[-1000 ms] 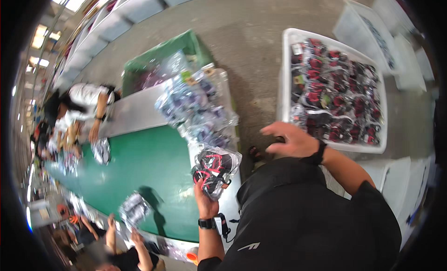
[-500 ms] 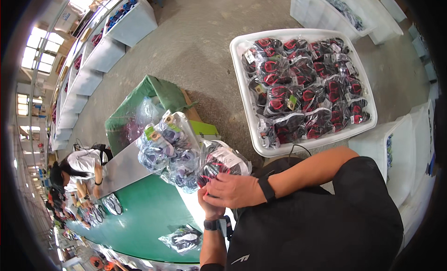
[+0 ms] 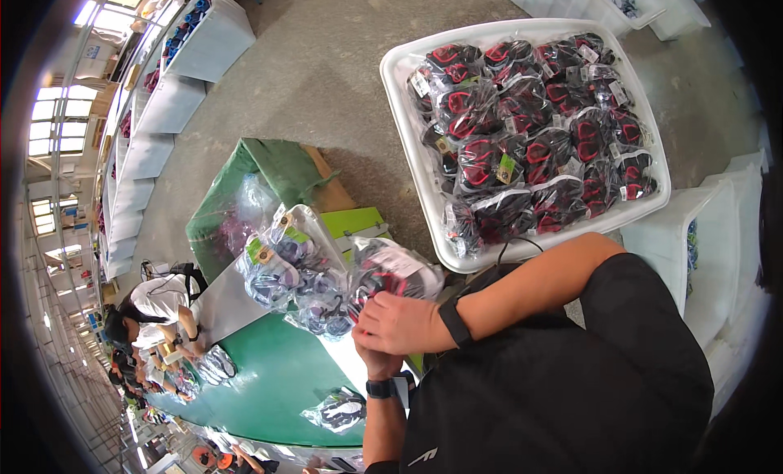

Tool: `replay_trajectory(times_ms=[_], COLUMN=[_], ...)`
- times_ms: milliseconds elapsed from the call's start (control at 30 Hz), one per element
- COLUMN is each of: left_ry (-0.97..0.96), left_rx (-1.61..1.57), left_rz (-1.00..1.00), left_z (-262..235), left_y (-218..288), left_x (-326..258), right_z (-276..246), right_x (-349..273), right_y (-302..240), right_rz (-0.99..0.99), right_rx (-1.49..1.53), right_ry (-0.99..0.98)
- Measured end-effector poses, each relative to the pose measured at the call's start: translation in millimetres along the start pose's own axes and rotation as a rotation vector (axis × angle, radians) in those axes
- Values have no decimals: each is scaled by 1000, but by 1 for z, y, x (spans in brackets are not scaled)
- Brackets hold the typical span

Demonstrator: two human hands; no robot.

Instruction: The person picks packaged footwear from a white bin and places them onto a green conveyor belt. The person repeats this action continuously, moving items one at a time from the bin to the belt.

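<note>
In front of me both hands close on a clear plastic bag with a pair of black and red shoes [image 3: 390,272] inside, a white label showing through it. My right hand [image 3: 400,323] lies over the lower end of the bag with its fingers curled in. Just below it, my left hand [image 3: 378,360] is closed against the same end, its fingers mostly hidden. Right beside the bag, on the left, lies a pile of bagged blue-grey shoes [image 3: 298,270] with green tags.
A white tub [image 3: 390,91] full of bagged black and red shoes stands at the upper right. On the green conveyor belt [image 3: 277,368] lies another bagged pair [image 3: 338,410]. Co-workers [image 3: 163,307] stand along the belt's left. A green cloth-covered box [image 3: 269,160] and white bins [image 3: 216,46] are further off.
My view has shifted slightly. Both hands stay on the bagged black and red shoes, and the right hand's fingers look more curled. Bagged shoes on the belt have moved towards a co-worker's hands.
</note>
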State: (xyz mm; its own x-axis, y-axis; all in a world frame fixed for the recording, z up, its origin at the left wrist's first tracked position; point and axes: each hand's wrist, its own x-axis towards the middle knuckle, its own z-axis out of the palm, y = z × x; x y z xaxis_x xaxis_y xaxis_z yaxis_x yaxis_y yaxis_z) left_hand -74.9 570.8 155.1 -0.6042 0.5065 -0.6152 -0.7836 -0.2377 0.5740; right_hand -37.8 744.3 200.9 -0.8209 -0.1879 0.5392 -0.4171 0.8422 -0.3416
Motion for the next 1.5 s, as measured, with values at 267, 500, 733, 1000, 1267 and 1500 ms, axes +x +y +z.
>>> replay_trajectory(times_ms=[267, 500, 733, 1000, 1267, 1500], left_ry=[-80, 272, 391, 517, 504, 601], left_rx=[277, 874, 1087, 972, 1032, 885], left_rz=[141, 107, -10, -13, -59, -4], left_z=[43, -15, -83, -98, -108, -118], left_y=[21, 5, -38, -45, -51, -52], left_x=[8, -26, -64, -87, -115, -128], right_z=[-24, 1, 92, 119, 124, 98], right_x=[-48, -116, -154, -151, -150, -150], right_y=[133, 237, 272, 256, 277, 253], right_rz=[590, 1213, 1551, 1564, 1598, 1269], right_rx=[432, 311, 317, 230, 166, 39], right_ry=[-115, 259, 45, -339, -476, -276])
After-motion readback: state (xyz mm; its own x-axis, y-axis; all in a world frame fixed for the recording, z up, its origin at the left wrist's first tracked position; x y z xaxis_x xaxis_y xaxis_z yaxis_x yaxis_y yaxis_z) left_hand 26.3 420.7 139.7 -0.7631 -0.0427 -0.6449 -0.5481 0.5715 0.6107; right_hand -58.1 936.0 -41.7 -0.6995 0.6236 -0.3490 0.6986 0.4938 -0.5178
